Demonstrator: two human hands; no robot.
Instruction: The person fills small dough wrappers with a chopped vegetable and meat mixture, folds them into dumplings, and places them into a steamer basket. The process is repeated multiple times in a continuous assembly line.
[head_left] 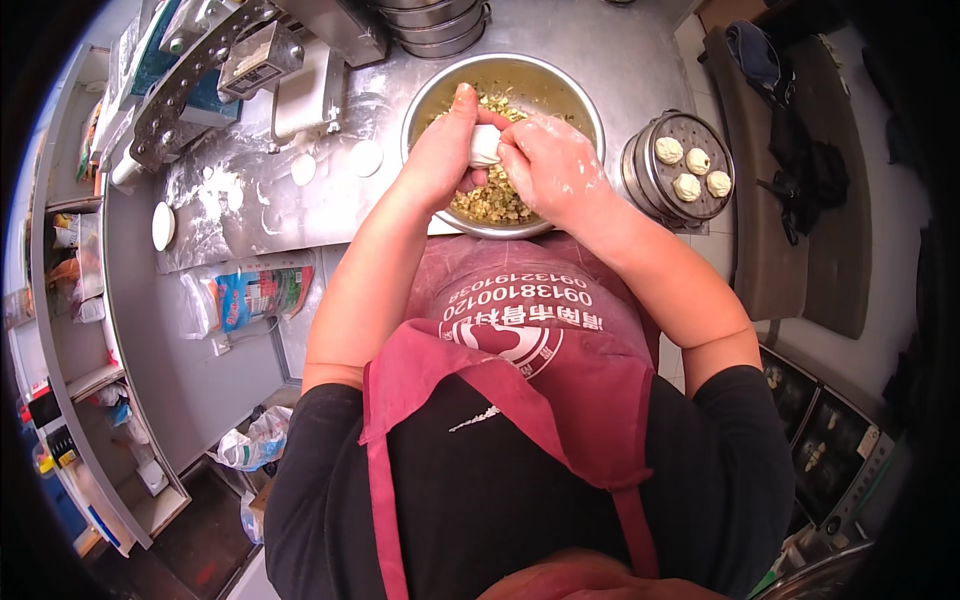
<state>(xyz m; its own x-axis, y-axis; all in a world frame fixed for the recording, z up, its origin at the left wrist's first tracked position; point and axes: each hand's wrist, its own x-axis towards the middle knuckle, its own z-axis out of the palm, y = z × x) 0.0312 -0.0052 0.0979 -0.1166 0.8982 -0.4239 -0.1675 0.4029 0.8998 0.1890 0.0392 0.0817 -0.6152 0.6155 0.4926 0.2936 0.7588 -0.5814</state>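
Note:
Over a large metal bowl (590,105) of chopped filling (500,205), my left hand (447,150) cups a white dough bun (484,146). The fingers of my right hand (555,165) are closed in a pinch on the bun's right edge. Flour whitens the back of my right hand. Part of the bun is hidden behind my fingers. Flat round dough wrappers, one (367,158) close to the bowl and another (303,169) farther left, lie on the metal table.
A round steamer (641,178) with several pleated buns (687,187) stands right of the bowl. Stacked metal steamers (437,30) sit at the back. On the left is a dough machine (165,125) beside the floured table (265,205), with a wrapper (163,226) at its edge.

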